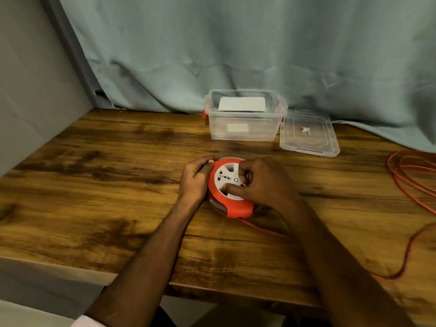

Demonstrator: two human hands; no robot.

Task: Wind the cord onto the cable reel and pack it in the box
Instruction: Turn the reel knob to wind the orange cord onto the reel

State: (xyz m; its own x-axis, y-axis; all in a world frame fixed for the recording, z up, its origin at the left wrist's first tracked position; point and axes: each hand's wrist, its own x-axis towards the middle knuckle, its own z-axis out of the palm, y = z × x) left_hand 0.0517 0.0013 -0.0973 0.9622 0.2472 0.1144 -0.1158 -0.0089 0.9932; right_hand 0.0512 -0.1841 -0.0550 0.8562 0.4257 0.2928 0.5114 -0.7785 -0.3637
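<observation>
Table (99,175), wood grain, runs the full width; a pale curtain (236,43) hangs behind it.

Cord (405,182): orange, most of it unwound. I see loose loops lying at the far right edge, well apart from the reel, and a long run curving back along the near right side to the reel's near edge, where it enters under the orange rim. So the slack lies to the right of both hands, and the right hand is the nearer one to it.

Box (245,128): clear plastic with red latches, open, on the far side of the table beyond the reel. Inside I make out a white card or sheet propped against the back wall and a pale label lower down; I cannot tell whether that label is inside or stuck on the wall. Lid (309,135) lies off, flat, touching the box's right side.

Reel (230,188): orange and white, lying flat at mid-table, socket face up.

Left hand (197,179): fingers curled round the reel's left rim, steadying it.

Right hand (262,182): fingers pinching into the white centre face, thumb pressed low on it. I judge this the winding grip, early in the task.
</observation>
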